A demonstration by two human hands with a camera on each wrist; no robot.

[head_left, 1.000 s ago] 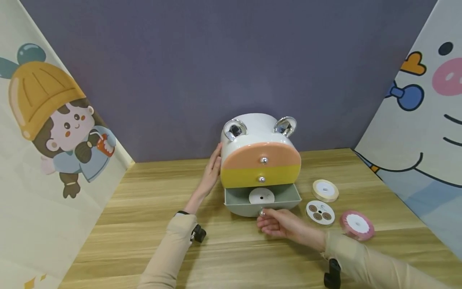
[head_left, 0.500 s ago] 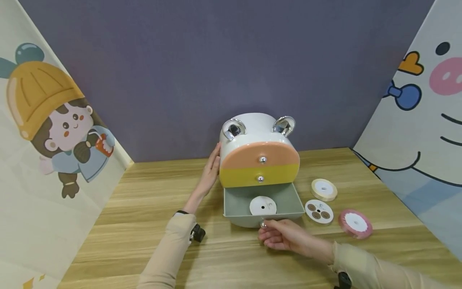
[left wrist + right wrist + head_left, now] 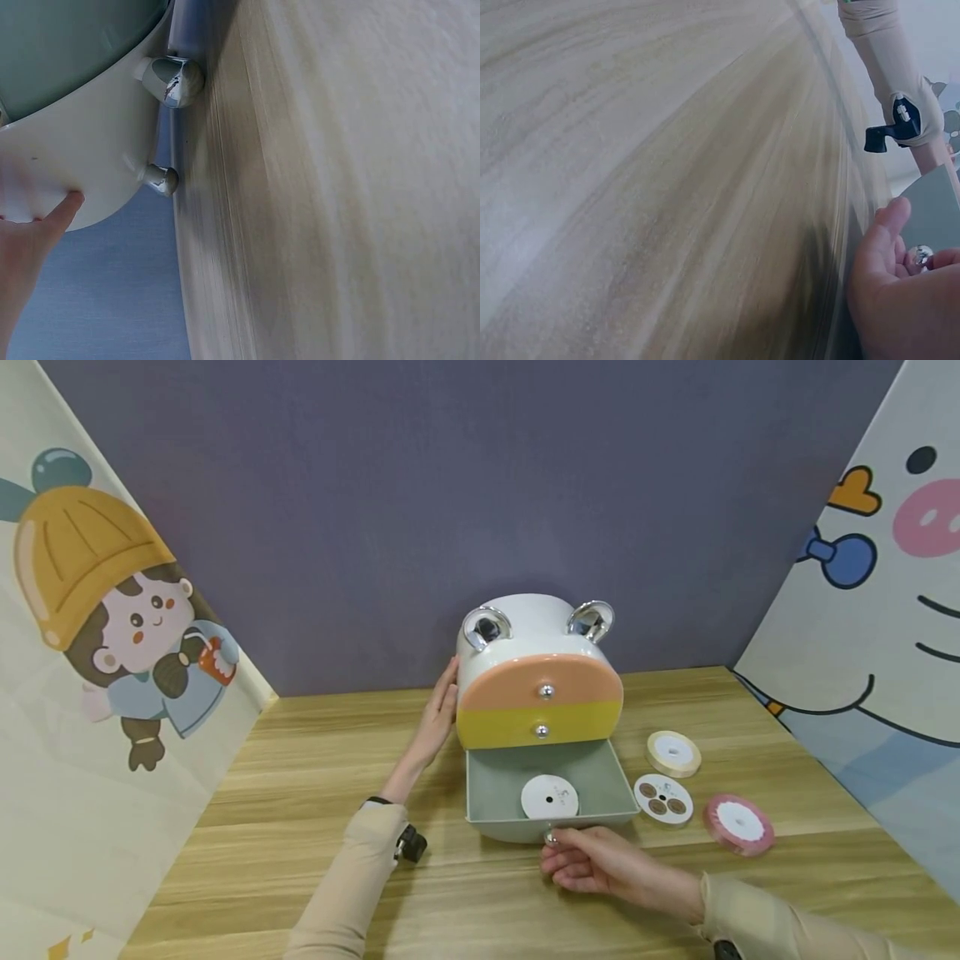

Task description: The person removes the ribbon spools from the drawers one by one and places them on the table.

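Observation:
A small white drawer cabinet (image 3: 528, 618) with two silver ears stands at the back of the table. Its orange drawer (image 3: 502, 685) and yellow drawer (image 3: 495, 727) are closed, while the grey-green bottom drawer (image 3: 491, 772) is pulled out. Inside that drawer lies a white ribbon spool (image 3: 536, 797). My right hand (image 3: 600, 864) pinches the bottom drawer's silver knob (image 3: 919, 259) between thumb and curled fingers. My left hand (image 3: 433, 727) rests against the cabinet's left side, its extended thumb (image 3: 64, 214) on the white wall in the left wrist view.
Right of the cabinet lie a cream ribbon spool (image 3: 673, 754), a white spool with brown circles (image 3: 663, 799) and a pink ribbon spool (image 3: 738, 825). A dark wall (image 3: 360, 527) rises behind the wooden table (image 3: 300, 827). Cartoon-printed panels stand at both sides.
My right hand has drawn the bottom drawer further out toward me, and the spool inside has come along. My left hand stays on the cabinet's side.

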